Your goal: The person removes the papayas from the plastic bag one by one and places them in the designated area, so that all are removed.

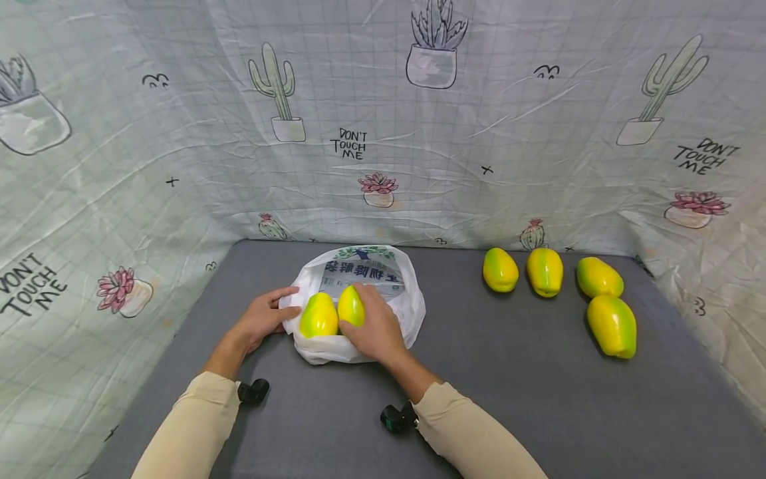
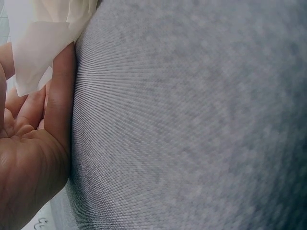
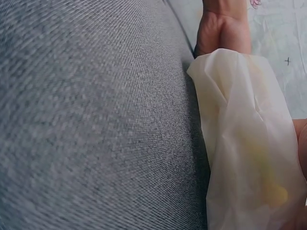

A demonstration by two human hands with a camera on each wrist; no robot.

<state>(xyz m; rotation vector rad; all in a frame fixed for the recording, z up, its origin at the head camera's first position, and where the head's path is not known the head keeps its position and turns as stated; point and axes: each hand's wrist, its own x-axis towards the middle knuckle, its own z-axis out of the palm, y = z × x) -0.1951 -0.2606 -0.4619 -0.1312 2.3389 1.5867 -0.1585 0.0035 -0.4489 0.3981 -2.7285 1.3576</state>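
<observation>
A white plastic bag (image 1: pixel 329 350) with printed lettering inside stands with its mouth spread wide on the grey surface. One yellow-green papaya (image 1: pixel 319 315) lies in the bag at the left. My right hand (image 1: pixel 378 328) reaches over the front rim and grips a second papaya (image 1: pixel 350 307) beside it. At the bag's left side, my left hand (image 1: pixel 263 319) holds the rim between thumb and fingers. In the left wrist view a flap of the bag (image 2: pixel 41 57) hangs between them. Yellow shows faintly through the bag wall (image 3: pixel 235 115) in the right wrist view.
Several more papayas lie at the right: two upright-looking ones (image 1: pixel 500 270) near the back edge, and another pair (image 1: pixel 612 326) close together farther right. A cactus-print curtain (image 1: pixel 383 100) hangs behind and around the grey table (image 1: pixel 479 372).
</observation>
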